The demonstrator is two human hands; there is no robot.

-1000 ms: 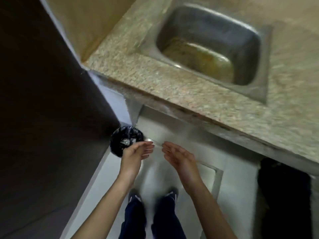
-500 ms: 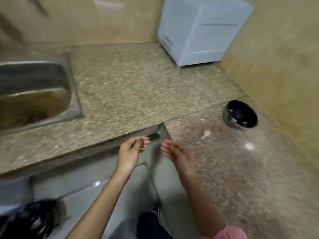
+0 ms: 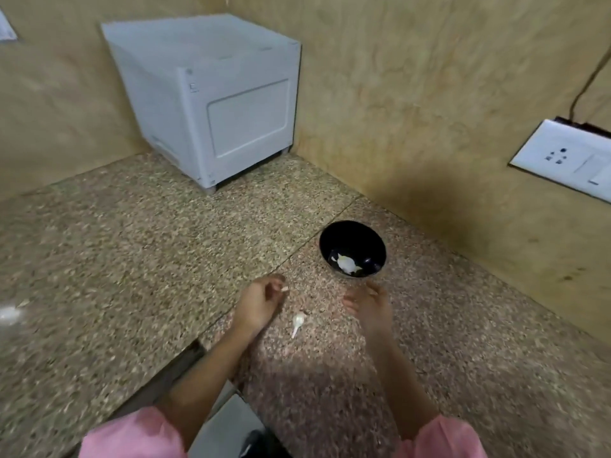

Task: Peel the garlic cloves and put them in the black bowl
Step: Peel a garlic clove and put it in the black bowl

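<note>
The black bowl (image 3: 352, 238) stands on the speckled counter (image 3: 132, 259) near the right wall, with peeled white garlic cloves (image 3: 345, 263) lying inside it. One unpeeled garlic clove (image 3: 298, 321) lies on the counter between my hands. Just left of that clove hovers my left hand (image 3: 261, 304), its fingers loosely curled; a pale speck at the fingertips is too small to identify. My right hand (image 3: 370, 305) is just below the bowl with relaxed fingers and holds nothing.
A white box-shaped appliance (image 3: 211, 104) sits in the back corner. A white socket plate (image 3: 562, 160) with a cable is on the right wall. The counter's inner edge (image 3: 195, 352) drops off by my left forearm. A white scrap (image 3: 10, 314) lies far left.
The view swung from the floor bin and sink round to the counter corner. Both hands rose over the counter and now flank the loose clove, close to the bowl.
</note>
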